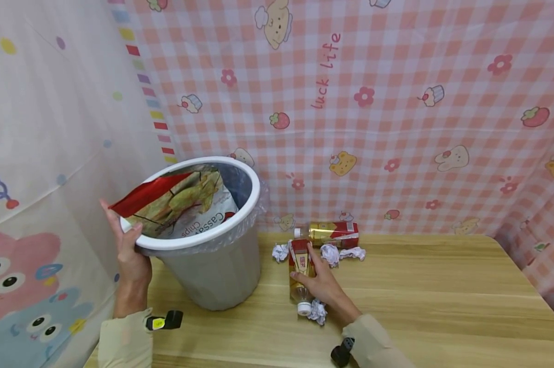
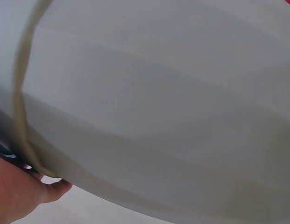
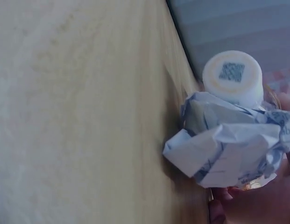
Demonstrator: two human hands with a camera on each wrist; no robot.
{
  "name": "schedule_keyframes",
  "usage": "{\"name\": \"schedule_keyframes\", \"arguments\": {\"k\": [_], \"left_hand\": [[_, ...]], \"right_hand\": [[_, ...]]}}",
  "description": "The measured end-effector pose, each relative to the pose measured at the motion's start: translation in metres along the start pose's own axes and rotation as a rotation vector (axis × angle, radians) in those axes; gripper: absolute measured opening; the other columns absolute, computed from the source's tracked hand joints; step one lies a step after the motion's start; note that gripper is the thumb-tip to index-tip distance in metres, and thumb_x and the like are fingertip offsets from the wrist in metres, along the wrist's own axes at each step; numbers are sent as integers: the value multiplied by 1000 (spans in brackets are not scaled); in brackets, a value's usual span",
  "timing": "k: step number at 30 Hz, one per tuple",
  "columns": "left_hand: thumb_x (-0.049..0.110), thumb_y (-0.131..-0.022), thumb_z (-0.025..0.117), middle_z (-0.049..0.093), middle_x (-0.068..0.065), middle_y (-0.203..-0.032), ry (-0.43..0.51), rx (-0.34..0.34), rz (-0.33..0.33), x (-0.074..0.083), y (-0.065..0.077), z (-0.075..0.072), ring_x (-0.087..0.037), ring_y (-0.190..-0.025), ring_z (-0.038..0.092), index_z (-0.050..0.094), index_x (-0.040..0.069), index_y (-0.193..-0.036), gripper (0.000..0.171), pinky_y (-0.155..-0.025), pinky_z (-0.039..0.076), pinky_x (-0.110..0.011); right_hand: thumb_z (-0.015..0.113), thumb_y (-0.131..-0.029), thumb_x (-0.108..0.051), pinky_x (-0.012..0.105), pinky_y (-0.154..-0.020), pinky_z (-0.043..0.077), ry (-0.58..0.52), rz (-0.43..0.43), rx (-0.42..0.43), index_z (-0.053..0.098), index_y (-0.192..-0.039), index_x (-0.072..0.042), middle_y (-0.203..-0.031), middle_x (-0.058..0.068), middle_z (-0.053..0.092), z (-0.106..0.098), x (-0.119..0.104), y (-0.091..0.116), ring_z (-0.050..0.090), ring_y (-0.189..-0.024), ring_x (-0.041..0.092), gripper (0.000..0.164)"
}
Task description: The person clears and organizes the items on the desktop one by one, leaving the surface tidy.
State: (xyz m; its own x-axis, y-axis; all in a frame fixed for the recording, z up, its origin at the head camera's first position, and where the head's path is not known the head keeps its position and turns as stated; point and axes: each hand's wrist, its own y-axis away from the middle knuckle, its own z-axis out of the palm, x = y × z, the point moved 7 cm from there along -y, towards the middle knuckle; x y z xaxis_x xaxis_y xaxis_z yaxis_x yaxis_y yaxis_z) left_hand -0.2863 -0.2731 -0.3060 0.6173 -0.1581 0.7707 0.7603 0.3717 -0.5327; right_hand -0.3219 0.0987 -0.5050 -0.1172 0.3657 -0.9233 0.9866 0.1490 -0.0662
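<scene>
A grey trash can (image 1: 212,278) with a white rim stands tilted at the left of the table. My left hand (image 1: 131,255) grips its rim on the left, thumb on top and fingers outside; the left wrist view shows mostly the grey wall. Inside lies a cassava chips bag (image 1: 184,204), its red end poking over the rim beside that hand. Lying flat, a red and gold drink bottle (image 1: 301,266) is gripped by my right hand (image 1: 325,281), thumb and fingers on opposite sides. In the right wrist view its white cap (image 3: 232,77) shows behind a crumpled paper ball (image 3: 229,144).
A second drink bottle (image 1: 334,233) lies sideways by the back cloth. Crumpled papers sit around the bottles: one on the left (image 1: 280,252), others on the right (image 1: 329,254). The wooden table (image 1: 442,296) meets checkered cloth (image 1: 396,194) behind. A clear liner (image 1: 260,199) hangs over the can's rim.
</scene>
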Motion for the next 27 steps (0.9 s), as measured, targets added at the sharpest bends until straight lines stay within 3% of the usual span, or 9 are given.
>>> {"name": "schedule_keyframes", "arguments": {"k": [5, 9, 13, 16, 22, 27], "left_hand": [[15, -87, 41, -3, 5, -165, 8, 1, 9, 0, 0, 0, -15, -148, 3, -2, 26, -160, 86, -118, -4, -32], [16, -87, 42, -2, 5, -165, 7, 4, 8, 0, 0, 0, -15, -147, 3, -2, 26, -160, 86, -117, -4, -32], [17, -86, 42, -1, 5, -165, 5, 6, 4, 0, 0, 0, -15, -147, 4, -2, 27, -160, 86, -117, -4, -32], [16, -86, 42, -1, 5, -165, 4, 7, 2, 0, 0, 0, -16, -147, 4, -1, 27, -160, 86, -117, -4, -32], [17, -87, 41, -1, 7, -165, -12, 5, -5, 0, 0, 0, -15, -147, 3, -1, 27, -160, 85, -118, -6, -33], [17, -87, 41, -2, 6, -165, -12, 5, -4, -1, 0, -1, -15, -147, 3, -1, 28, -160, 85, -118, -5, -33]], "right_hand": [[71, -89, -34, 64, -107, 30, 35, 36, 22, 18, -159, -18, -145, 32, 35, -1, 1, -1, 40, -131, 44, 90], [71, -89, -24, 57, -110, 31, 13, -19, 39, 20, -158, -9, -131, 25, 55, -1, -3, -5, 53, -120, 36, 88], [71, -87, -18, 53, -112, 30, -38, -39, 56, 20, -157, -5, -122, 20, 64, -2, -5, -7, 56, -118, 33, 88], [70, -87, -19, 54, -114, 25, -88, -5, 64, 18, -158, -9, -139, 23, 54, -2, -4, -7, 45, -132, 38, 88], [69, -89, -22, 54, -111, 31, -169, 94, 82, 18, -159, -22, -153, 22, 39, -4, -4, -8, 45, -132, 37, 87], [69, -89, -28, 62, -111, 25, -198, 146, 69, 18, -158, -35, -162, 17, 23, -6, -9, -7, 29, -143, 40, 87]]}}
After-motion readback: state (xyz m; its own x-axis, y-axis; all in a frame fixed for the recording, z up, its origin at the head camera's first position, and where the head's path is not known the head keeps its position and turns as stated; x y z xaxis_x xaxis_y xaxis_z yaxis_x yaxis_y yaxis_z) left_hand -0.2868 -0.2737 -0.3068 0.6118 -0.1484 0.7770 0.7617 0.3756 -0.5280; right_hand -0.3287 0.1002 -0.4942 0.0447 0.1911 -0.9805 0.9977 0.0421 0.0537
